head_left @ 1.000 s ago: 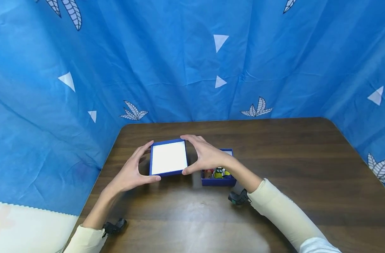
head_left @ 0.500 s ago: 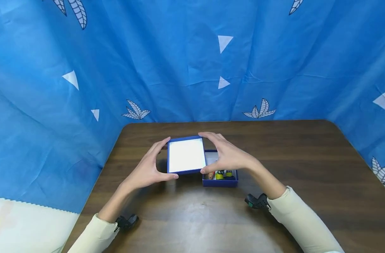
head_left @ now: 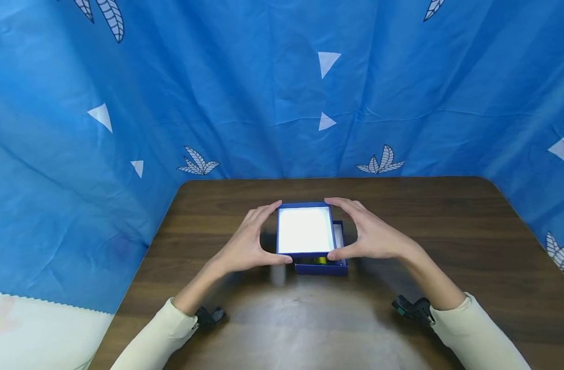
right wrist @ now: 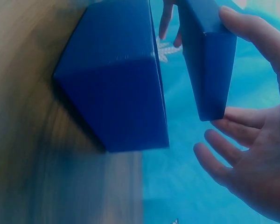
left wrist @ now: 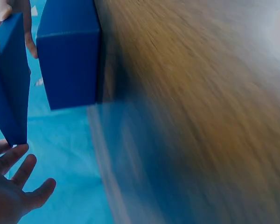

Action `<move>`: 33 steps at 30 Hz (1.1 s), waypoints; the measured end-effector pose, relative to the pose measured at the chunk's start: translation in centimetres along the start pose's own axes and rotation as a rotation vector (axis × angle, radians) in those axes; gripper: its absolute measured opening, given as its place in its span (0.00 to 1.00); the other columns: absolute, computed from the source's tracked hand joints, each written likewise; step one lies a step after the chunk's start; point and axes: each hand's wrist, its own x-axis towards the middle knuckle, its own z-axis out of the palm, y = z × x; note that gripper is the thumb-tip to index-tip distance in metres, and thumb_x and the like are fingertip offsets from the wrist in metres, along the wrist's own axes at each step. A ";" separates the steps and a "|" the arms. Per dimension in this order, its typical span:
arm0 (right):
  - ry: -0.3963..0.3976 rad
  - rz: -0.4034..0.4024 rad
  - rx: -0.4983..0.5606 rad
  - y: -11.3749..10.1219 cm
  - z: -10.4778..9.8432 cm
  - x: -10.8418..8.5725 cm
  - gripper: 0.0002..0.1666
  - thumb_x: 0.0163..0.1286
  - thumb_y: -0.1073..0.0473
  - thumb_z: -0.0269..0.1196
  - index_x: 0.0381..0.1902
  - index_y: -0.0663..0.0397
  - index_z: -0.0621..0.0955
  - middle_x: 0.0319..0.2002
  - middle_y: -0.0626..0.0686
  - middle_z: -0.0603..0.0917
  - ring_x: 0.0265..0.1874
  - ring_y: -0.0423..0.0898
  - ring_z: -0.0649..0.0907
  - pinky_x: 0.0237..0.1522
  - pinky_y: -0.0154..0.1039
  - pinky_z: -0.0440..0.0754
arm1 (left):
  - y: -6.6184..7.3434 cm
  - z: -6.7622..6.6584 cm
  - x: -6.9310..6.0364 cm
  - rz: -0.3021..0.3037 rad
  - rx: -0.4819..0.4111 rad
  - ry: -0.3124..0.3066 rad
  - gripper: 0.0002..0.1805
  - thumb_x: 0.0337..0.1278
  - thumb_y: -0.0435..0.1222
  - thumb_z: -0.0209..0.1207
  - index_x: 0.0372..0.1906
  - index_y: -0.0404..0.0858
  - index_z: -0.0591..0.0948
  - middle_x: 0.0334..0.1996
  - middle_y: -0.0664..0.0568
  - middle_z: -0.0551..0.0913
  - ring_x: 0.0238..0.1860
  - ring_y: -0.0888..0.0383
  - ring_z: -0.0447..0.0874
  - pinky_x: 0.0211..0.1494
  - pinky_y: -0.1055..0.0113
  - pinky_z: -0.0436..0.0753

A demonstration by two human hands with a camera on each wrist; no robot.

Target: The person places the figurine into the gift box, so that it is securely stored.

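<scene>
A shallow blue box lid (head_left: 305, 229), its white face turned up, is held level between both hands above the deep blue box (head_left: 322, 270). My left hand (head_left: 250, 244) grips the lid's left corners with thumb and fingers spread. On the right edge my right hand (head_left: 369, 234) grips the other corners the same way. Under the lid, most of the box is hidden; a strip of its white inside and a bit of a yellow item (head_left: 320, 260) show. In the right wrist view a gap separates the lid (right wrist: 210, 60) from the box (right wrist: 116, 88).
The box stands on a brown wooden table (head_left: 425, 216). Behind the table hangs a blue cloth (head_left: 263, 92) with leaf and triangle prints. A white cloth (head_left: 36, 329) lies at the lower left. Each wrist wears a black device, such as the right camera mount (head_left: 413, 308).
Both hands have carried the lid rightward, from beside the box to over it. The figures inside the box are now mostly covered from view. The box has stayed in place.
</scene>
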 end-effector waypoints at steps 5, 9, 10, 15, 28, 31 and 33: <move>0.026 -0.001 0.020 0.3 -0.7 -1.7 0.67 0.53 0.34 0.82 0.85 0.29 0.59 0.83 0.53 0.63 0.76 0.63 0.70 0.68 0.77 0.76 | 1.1 0.6 0.5 0.029 -0.007 -0.009 0.69 0.39 0.66 0.81 0.86 0.68 0.52 0.82 0.58 0.65 0.80 0.52 0.62 0.77 0.34 0.75; 0.047 -0.010 0.032 0.5 -1.0 -2.6 0.67 0.54 0.34 0.82 0.85 0.29 0.58 0.84 0.54 0.62 0.75 0.63 0.71 0.67 0.77 0.77 | 1.9 0.8 0.6 0.038 -0.011 -0.005 0.69 0.38 0.66 0.81 0.86 0.69 0.52 0.82 0.59 0.65 0.80 0.52 0.62 0.76 0.34 0.75; 0.051 -0.010 0.031 0.5 -1.1 -2.8 0.67 0.54 0.34 0.82 0.85 0.29 0.58 0.84 0.54 0.62 0.75 0.63 0.72 0.67 0.77 0.77 | 2.0 0.8 0.6 0.039 -0.012 -0.003 0.69 0.38 0.66 0.81 0.86 0.69 0.52 0.82 0.59 0.65 0.80 0.53 0.62 0.76 0.34 0.75; 0.060 -0.011 0.042 0.6 -1.1 -3.0 0.68 0.54 0.35 0.83 0.86 0.33 0.59 0.85 0.53 0.62 0.76 0.63 0.72 0.68 0.76 0.77 | 2.4 0.8 0.6 0.036 -0.015 -0.014 0.70 0.39 0.66 0.81 0.86 0.71 0.50 0.83 0.59 0.63 0.80 0.52 0.61 0.76 0.33 0.75; 0.052 -0.102 0.193 1.9 -1.6 -2.9 0.56 0.59 0.46 0.83 0.80 0.35 0.67 0.78 0.48 0.72 0.72 0.55 0.76 0.69 0.68 0.80 | 1.8 0.2 0.1 0.132 -0.138 -0.077 0.50 0.61 0.50 0.77 0.82 0.75 0.61 0.87 0.59 0.59 0.86 0.45 0.59 0.77 0.25 0.69; 0.061 -0.125 0.194 2.1 -1.6 -3.0 0.51 0.60 0.49 0.83 0.78 0.36 0.70 0.78 0.47 0.72 0.71 0.53 0.76 0.67 0.55 0.83 | 2.0 0.1 0.4 0.122 -0.167 -0.077 0.45 0.65 0.49 0.75 0.81 0.74 0.65 0.86 0.56 0.63 0.86 0.45 0.62 0.79 0.27 0.69; 0.069 -0.133 0.200 2.3 -1.5 -3.1 0.52 0.60 0.51 0.83 0.78 0.35 0.71 0.80 0.48 0.70 0.72 0.53 0.76 0.66 0.47 0.83 | 2.1 0.1 0.5 0.118 -0.179 -0.062 0.44 0.64 0.48 0.76 0.80 0.73 0.67 0.85 0.56 0.65 0.85 0.45 0.65 0.78 0.29 0.71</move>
